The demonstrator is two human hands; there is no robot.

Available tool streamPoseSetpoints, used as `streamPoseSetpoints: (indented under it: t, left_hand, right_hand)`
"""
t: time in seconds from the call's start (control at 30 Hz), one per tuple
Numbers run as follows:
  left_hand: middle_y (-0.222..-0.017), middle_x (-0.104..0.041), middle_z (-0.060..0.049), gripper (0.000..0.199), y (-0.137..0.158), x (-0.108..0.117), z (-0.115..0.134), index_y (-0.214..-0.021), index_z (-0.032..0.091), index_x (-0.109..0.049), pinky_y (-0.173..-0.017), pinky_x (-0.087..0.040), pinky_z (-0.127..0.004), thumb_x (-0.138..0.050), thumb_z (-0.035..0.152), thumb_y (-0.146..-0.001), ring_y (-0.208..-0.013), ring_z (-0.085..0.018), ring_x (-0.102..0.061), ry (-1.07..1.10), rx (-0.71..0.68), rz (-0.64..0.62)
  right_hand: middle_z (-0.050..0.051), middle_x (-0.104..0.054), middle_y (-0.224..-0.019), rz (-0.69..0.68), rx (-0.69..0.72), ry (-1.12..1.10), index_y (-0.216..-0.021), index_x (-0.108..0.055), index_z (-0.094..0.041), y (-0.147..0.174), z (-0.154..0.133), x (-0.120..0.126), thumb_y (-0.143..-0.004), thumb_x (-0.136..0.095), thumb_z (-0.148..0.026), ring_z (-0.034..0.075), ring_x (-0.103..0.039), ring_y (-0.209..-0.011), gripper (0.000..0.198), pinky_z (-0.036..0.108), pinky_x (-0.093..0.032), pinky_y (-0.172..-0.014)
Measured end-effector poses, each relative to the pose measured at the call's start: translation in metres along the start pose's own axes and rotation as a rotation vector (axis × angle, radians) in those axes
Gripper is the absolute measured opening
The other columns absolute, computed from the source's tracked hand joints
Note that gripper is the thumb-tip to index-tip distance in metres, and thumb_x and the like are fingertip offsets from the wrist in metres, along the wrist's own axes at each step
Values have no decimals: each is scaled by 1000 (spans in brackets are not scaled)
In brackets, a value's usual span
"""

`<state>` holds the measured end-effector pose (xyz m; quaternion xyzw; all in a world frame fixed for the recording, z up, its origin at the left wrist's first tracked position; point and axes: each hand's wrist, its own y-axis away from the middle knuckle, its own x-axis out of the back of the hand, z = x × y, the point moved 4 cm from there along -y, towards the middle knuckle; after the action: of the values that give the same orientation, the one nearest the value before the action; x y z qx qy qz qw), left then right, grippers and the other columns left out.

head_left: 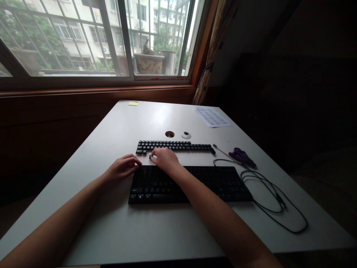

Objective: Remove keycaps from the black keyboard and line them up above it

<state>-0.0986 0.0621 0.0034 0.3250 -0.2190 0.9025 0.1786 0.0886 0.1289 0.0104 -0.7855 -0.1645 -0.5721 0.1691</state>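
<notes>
Head view: your R grip (166, 159) looks clamped on a keycap (151, 157) just beyond the kbd (164, 190); L grip (125, 166), at kbd's far-left corner, can't tell. Careless knuckles could scatter nearby keycap rows (178, 145).

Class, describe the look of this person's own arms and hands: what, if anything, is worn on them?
The left hand and right hand wear no gloves. The left forearm and right forearm are bare, with no sleeve, watch or bracelet in view. No ring can be made out.
</notes>
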Motion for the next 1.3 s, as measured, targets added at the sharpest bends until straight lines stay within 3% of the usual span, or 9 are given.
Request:
streamPoseSetpoints:
  t: [0.37,0.57,1.3]
  left_hand:
    - [-97,-60,-7,19,-1,0,-3,-101,16,-67,-69,-48,-21,-55,29,-94,-75,-12,-58,2,-2,8]
    - [-98,-60,-8,20,0,0,-1,-102,16,-66,-71,-48,-22,-54,29,-95,-77,-12,-58,2,4,-3]
    - [-98,-61,-8,20,-1,-1,0,-103,16,-67,-73,-50,-23,-53,29,-95,-79,-13,-59,-6,-13,12]
  right_hand:
    - [2,-74,-104,46,-26,-49,-111,-69,-30,3,4,-4,-90,-56,-43,20,-67,-98,28,29,-47,-85]
    - [-1,-73,-104,111,39,-45,-108,-71,-34,12,3,1,-93,-51,-37,18,-67,-94,25,28,-48,-82]
    - [1,-68,-109,60,87,27,-127,-61,-38,15,-3,0,-96,-46,-37,19,-66,-89,35,30,-49,-77]
